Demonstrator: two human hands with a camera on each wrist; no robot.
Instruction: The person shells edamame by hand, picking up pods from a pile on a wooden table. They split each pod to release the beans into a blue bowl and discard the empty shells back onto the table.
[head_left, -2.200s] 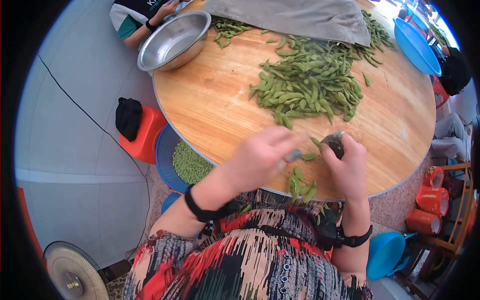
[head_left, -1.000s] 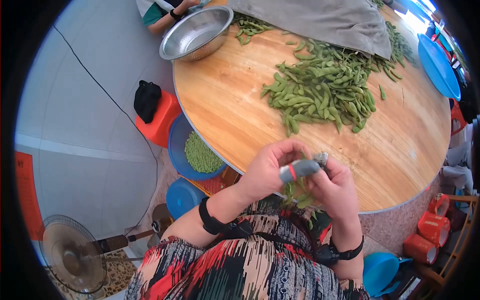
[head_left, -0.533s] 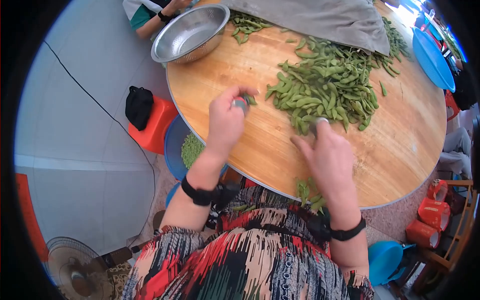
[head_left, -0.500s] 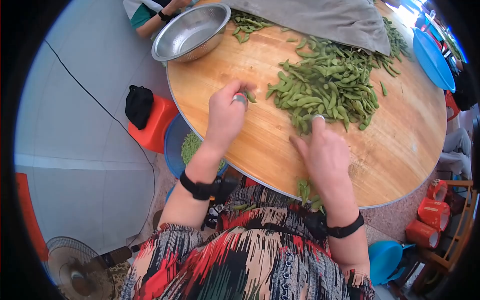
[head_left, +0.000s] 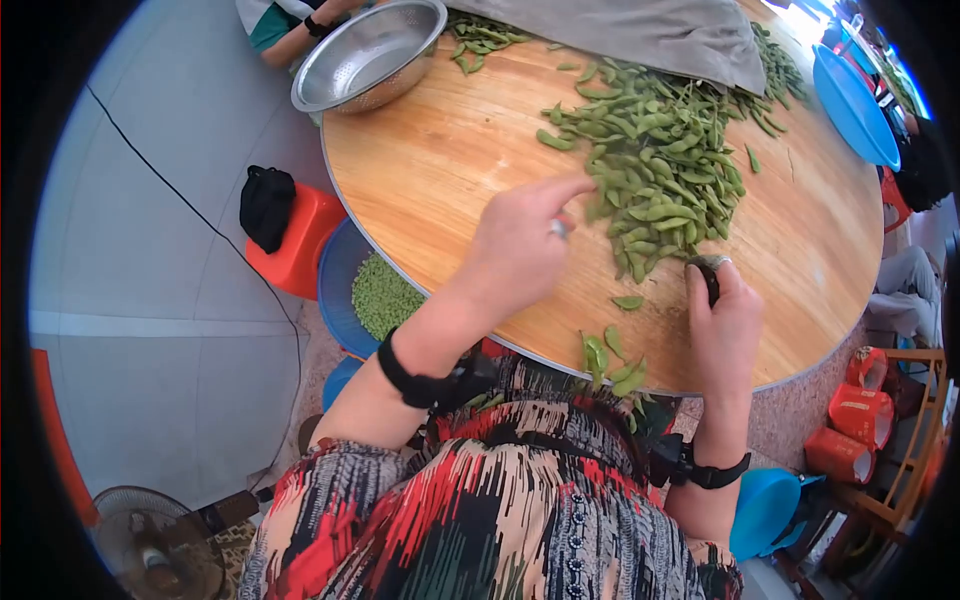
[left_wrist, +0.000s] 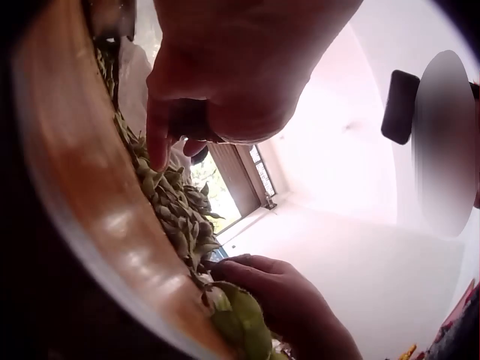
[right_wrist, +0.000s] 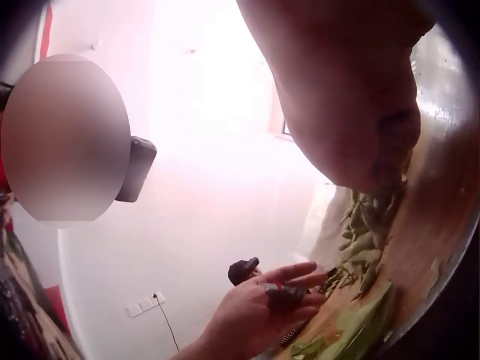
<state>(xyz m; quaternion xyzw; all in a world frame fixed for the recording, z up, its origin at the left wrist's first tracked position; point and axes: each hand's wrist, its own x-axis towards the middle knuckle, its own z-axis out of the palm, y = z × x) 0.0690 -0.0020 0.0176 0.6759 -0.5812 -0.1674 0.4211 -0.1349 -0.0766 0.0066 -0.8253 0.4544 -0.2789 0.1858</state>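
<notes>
In the head view, my left hand [head_left: 525,245] reaches over the table with its index finger stretched to the near left side of a pile of green soybean pods [head_left: 660,170]. Its fingers look straight and spread in the right wrist view, a dark covering with a red band on one of them. My right hand [head_left: 728,320] rests by the pile's near right corner, thumb raised and a dark covering showing on a finger; whether it holds a pod I cannot tell. Between the hands lies a loose pod [head_left: 628,302]. Several pods [head_left: 597,357] sit at the near table edge.
A metal colander [head_left: 370,60] stands at the far left of the round wooden table [head_left: 430,180]. Grey cloth [head_left: 640,40] covers the pile's far part. Below the left edge, a blue basin [head_left: 340,290] holds shelled beans. A light blue basket [head_left: 855,105] is at right.
The hands were together a second ago, then apart, the left with a pod at its fingertips. Since then my left hand has moved right to the pile, and my right hand back towards me.
</notes>
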